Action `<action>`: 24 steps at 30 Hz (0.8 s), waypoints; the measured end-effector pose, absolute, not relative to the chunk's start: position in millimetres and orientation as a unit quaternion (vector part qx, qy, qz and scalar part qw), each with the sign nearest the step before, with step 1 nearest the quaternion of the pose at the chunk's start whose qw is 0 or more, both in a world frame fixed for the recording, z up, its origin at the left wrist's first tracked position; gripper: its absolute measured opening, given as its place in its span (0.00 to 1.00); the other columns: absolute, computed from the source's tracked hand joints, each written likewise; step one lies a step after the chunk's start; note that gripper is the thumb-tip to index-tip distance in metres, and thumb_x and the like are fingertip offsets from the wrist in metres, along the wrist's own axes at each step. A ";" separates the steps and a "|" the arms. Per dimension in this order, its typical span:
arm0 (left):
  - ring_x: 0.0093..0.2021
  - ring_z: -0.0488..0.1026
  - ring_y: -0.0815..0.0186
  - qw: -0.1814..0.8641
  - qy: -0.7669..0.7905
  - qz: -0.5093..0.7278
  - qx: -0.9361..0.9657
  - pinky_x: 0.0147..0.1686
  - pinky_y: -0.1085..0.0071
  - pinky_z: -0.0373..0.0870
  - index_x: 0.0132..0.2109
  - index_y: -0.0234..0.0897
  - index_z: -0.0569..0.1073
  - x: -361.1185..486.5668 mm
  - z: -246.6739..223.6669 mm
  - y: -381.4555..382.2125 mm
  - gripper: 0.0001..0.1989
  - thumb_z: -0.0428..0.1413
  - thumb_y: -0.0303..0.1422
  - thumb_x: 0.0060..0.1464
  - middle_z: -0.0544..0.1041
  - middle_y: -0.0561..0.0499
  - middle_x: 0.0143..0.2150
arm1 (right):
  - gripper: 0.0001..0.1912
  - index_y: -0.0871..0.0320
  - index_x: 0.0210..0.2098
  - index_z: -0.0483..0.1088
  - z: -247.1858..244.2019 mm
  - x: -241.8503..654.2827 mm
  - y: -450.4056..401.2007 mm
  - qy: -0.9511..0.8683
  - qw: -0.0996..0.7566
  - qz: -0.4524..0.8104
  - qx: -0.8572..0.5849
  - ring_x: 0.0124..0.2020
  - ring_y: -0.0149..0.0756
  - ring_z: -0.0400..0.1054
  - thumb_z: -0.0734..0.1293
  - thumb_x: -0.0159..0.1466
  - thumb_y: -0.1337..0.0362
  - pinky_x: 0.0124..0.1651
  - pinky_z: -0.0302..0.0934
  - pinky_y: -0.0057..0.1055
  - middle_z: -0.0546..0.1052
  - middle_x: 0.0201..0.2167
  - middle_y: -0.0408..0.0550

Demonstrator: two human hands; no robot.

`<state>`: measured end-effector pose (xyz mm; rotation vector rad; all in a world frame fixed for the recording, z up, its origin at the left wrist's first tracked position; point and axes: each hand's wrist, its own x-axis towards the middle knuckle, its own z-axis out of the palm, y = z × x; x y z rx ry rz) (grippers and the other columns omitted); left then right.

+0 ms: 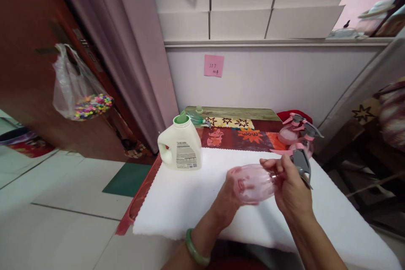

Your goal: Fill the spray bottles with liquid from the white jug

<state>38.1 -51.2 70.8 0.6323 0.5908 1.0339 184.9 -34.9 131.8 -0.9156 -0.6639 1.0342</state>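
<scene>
Left grip (228, 197) cups bottom of pink spray bottle (255, 183), right grip (290, 186) clasps neck; bottle sideways between, above tabletop (177, 202).

Pink note (214, 66), upper ctr: "357" + illegible chars. Orange burst (250, 136) on bench cover (230, 137), ctr right: approx. "MOM". Jug label (186, 154), ctr left: "Sol…", rest illegible.
</scene>
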 end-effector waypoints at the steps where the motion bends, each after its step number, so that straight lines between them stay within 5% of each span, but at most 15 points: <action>1: 0.53 0.73 0.54 0.737 0.282 0.526 0.319 0.46 0.58 0.76 0.62 0.45 0.63 39.0 71.9 -53.1 0.46 0.69 0.57 0.40 0.74 0.42 0.54 | 0.24 0.54 0.20 0.63 132.6 183.8 -33.1 -0.275 0.735 0.458 -0.418 0.37 0.38 0.77 0.74 0.60 0.47 0.53 0.68 0.40 0.78 0.24 0.41; 4: 0.54 0.70 0.58 0.658 0.292 0.566 0.402 0.50 0.60 0.73 0.62 0.51 0.60 40.0 72.7 -54.6 0.54 0.77 0.33 0.29 0.72 0.47 0.56 | 0.24 0.54 0.21 0.63 135.3 181.1 -31.2 -0.252 0.750 0.450 -0.414 0.38 0.38 0.78 0.73 0.60 0.46 0.54 0.67 0.39 0.78 0.25 0.41; 7: 0.43 0.73 0.64 0.663 0.300 0.563 0.392 0.38 0.69 0.73 0.58 0.48 0.64 35.2 70.2 -50.7 0.48 0.76 0.31 0.29 0.74 0.49 0.51 | 0.25 0.54 0.20 0.64 139.1 180.6 -34.7 -0.279 0.730 0.478 -0.401 0.40 0.39 0.78 0.74 0.59 0.46 0.54 0.66 0.38 0.80 0.26 0.42; 10: 0.25 0.72 0.68 0.784 0.280 0.426 0.354 0.19 0.75 0.63 0.53 0.38 0.71 25.7 63.7 -46.3 0.35 0.68 0.53 0.43 0.78 0.48 0.36 | 0.26 0.55 0.19 0.64 144.9 183.5 -40.0 -0.318 0.676 0.538 -0.390 0.40 0.40 0.77 0.76 0.56 0.44 0.51 0.67 0.36 0.80 0.27 0.45; 13: 0.16 0.69 0.65 0.893 0.229 0.194 0.334 0.11 0.72 0.54 0.39 0.27 0.76 20.1 55.5 -45.7 0.52 0.39 0.76 0.44 0.77 0.41 0.25 | 0.29 0.55 0.17 0.62 151.0 188.0 -42.0 -0.318 0.624 0.607 -0.376 0.37 0.40 0.77 0.77 0.54 0.43 0.47 0.68 0.35 0.79 0.25 0.45; 15: 0.20 0.75 0.60 0.913 0.206 0.158 0.315 0.16 0.68 0.65 0.39 0.24 0.78 21.3 53.8 -48.1 0.59 0.33 0.78 0.40 0.79 0.35 0.29 | 0.29 0.55 0.17 0.62 153.3 190.4 -40.8 -0.302 0.625 0.614 -0.376 0.34 0.38 0.76 0.78 0.53 0.43 0.44 0.69 0.34 0.78 0.23 0.43; 17: 0.34 0.80 0.54 0.899 0.202 0.241 0.304 0.32 0.61 0.76 0.48 0.25 0.78 24.3 57.3 -51.6 0.54 0.43 0.75 0.45 0.81 0.33 0.40 | 0.28 0.55 0.18 0.62 154.0 191.4 -38.7 -0.286 0.649 0.594 -0.379 0.31 0.36 0.75 0.78 0.53 0.44 0.42 0.69 0.33 0.77 0.21 0.42; 19: 0.47 0.78 0.53 0.861 0.210 0.339 0.317 0.45 0.57 0.76 0.59 0.34 0.74 26.2 64.5 -54.2 0.40 0.60 0.60 0.50 0.79 0.36 0.54 | 0.29 0.55 0.18 0.61 154.1 191.2 -36.5 -0.277 0.667 0.579 -0.379 0.29 0.35 0.74 0.77 0.53 0.43 0.41 0.69 0.32 0.76 0.21 0.41; 22: 0.53 0.75 0.52 0.819 0.230 0.380 0.363 0.47 0.59 0.73 0.61 0.43 0.71 24.6 72.7 -55.3 0.39 0.73 0.38 0.41 0.75 0.40 0.59 | 0.29 0.55 0.18 0.61 157.4 192.3 -32.8 -0.282 0.672 0.572 -0.376 0.29 0.35 0.74 0.77 0.53 0.42 0.41 0.70 0.33 0.76 0.21 0.41; 24: 0.48 0.77 0.55 0.823 0.231 0.359 0.375 0.44 0.64 0.71 0.57 0.39 0.73 21.3 72.1 -55.1 0.38 0.74 0.36 0.37 0.79 0.41 0.52 | 0.30 0.55 0.17 0.60 164.0 198.8 -28.8 -0.293 0.682 0.560 -0.367 0.29 0.34 0.74 0.76 0.54 0.41 0.41 0.71 0.33 0.76 0.21 0.41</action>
